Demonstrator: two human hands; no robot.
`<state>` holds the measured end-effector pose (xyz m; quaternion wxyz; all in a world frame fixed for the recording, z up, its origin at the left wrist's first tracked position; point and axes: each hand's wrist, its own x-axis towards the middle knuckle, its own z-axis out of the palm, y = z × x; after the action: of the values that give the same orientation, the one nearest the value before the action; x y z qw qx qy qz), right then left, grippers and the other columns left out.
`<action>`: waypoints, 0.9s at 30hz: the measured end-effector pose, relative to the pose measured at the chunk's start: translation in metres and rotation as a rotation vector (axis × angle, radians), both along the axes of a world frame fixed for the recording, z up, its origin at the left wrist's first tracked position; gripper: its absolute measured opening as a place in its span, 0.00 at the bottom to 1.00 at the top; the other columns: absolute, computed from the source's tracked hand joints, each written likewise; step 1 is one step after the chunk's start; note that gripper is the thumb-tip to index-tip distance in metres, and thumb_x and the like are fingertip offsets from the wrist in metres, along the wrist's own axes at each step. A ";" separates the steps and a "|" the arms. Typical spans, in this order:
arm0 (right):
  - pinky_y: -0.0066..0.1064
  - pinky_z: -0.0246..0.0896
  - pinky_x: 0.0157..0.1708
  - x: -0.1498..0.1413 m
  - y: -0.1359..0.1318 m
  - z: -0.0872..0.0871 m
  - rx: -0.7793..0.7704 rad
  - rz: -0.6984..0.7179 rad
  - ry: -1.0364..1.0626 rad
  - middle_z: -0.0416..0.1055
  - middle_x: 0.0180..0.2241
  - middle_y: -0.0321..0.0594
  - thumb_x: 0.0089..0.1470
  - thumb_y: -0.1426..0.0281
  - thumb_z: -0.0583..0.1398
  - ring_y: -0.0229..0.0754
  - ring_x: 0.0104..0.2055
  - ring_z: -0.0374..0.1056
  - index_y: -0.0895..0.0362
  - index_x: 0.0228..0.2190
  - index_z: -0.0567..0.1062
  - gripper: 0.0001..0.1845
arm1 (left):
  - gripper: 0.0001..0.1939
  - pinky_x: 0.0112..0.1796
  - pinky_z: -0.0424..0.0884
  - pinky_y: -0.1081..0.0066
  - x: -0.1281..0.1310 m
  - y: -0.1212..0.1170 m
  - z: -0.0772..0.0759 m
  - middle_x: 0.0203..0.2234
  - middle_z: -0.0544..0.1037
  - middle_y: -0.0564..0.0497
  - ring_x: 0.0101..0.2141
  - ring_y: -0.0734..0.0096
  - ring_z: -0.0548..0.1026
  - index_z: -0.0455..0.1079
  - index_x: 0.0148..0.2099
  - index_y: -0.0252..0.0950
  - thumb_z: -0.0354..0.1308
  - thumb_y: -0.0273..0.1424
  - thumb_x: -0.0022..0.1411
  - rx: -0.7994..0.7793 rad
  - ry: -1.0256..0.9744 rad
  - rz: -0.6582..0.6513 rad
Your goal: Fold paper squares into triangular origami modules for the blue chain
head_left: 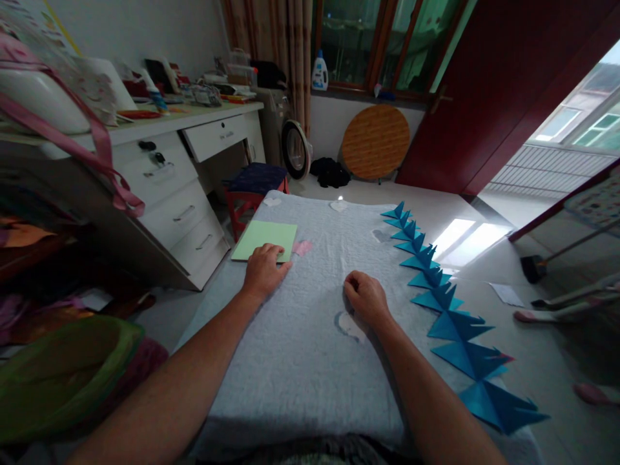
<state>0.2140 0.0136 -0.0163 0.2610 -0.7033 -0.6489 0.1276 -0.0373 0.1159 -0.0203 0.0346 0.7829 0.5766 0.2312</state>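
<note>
The left hand [264,268] is resting on the green paper [261,237], thumb spread from its fingers. The right hand [371,298] is curling closed over the worktop [300,368], between the paper and the row of blue paper shapes [477,360].

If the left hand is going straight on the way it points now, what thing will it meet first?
Most likely the green paper, which already lies under the fingers of the left hand. Past it, only flat cloth shows; any gap above the paper is hard to judge.
</note>
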 end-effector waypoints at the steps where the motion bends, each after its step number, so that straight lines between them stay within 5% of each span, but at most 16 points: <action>1: 0.29 0.51 0.31 0.000 0.000 0.000 0.003 0.003 -0.008 0.74 0.26 0.39 0.55 0.72 0.56 0.39 0.29 0.67 0.56 0.28 0.76 0.09 | 0.17 0.50 0.68 0.58 0.000 0.000 -0.001 0.47 0.77 0.41 0.49 0.51 0.72 0.72 0.49 0.34 0.61 0.36 0.59 0.000 0.009 0.001; 12: 0.29 0.51 0.31 0.000 -0.001 -0.001 -0.002 0.003 -0.020 0.74 0.27 0.39 0.56 0.72 0.56 0.40 0.30 0.67 0.56 0.29 0.76 0.09 | 0.08 0.45 0.69 0.61 -0.004 0.000 0.006 0.37 0.77 0.45 0.41 0.56 0.74 0.75 0.39 0.35 0.61 0.34 0.59 -0.025 -0.012 -0.040; 27: 0.29 0.50 0.32 -0.002 -0.002 0.005 -0.027 0.022 -0.046 0.73 0.27 0.39 0.55 0.72 0.56 0.40 0.31 0.66 0.56 0.28 0.75 0.08 | 0.07 0.40 0.70 0.65 -0.010 0.004 0.005 0.33 0.75 0.48 0.36 0.62 0.75 0.75 0.37 0.35 0.63 0.32 0.56 -0.126 -0.215 -0.079</action>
<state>0.2121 0.0120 -0.0115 0.2350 -0.7024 -0.6606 0.1230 -0.0472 0.1194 -0.0149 0.1546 0.7719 0.5517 0.2754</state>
